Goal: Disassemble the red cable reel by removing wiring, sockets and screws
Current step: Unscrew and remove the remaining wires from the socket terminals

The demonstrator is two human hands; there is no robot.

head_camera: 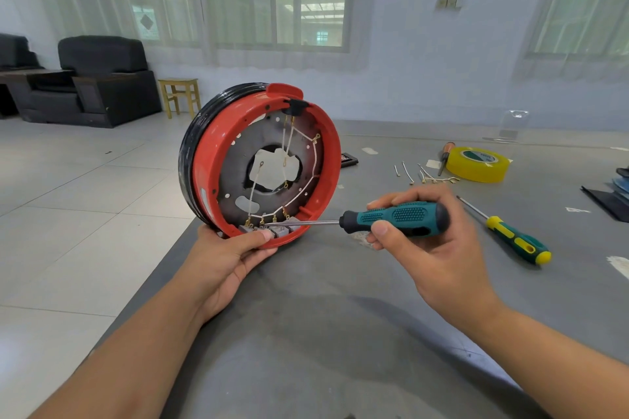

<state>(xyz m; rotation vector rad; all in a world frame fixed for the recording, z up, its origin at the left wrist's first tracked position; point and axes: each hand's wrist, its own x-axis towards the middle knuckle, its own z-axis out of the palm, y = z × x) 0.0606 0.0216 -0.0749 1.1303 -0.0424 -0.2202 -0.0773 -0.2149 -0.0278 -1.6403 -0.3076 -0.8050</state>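
Head view, centre of frame: the left hand (235,257) is gripping the lower rim of the red cable reel (260,163), holding it upright at the table (323,333) edge, while the right hand (420,231) is curling round a teal screwdriver (394,217) and pressing its tip at the grey sockets (269,231) on the bottom rim. Partly done, by my reckoning: loose wire pieces (425,175) are lying at right beside the yellow tape (478,164), yet white wiring (299,163) is lacing the open inside. A second screwdriver (510,236) is lying at right.

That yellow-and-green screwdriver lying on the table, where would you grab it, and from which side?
By the handle, from above. The spare screwdriver lies flat on the table, so only its top and sides are open. The thick handle sits at the near-right end and the thin bare shaft points away to the left. Nothing crowds it, and the right hand is nearest, though busy.
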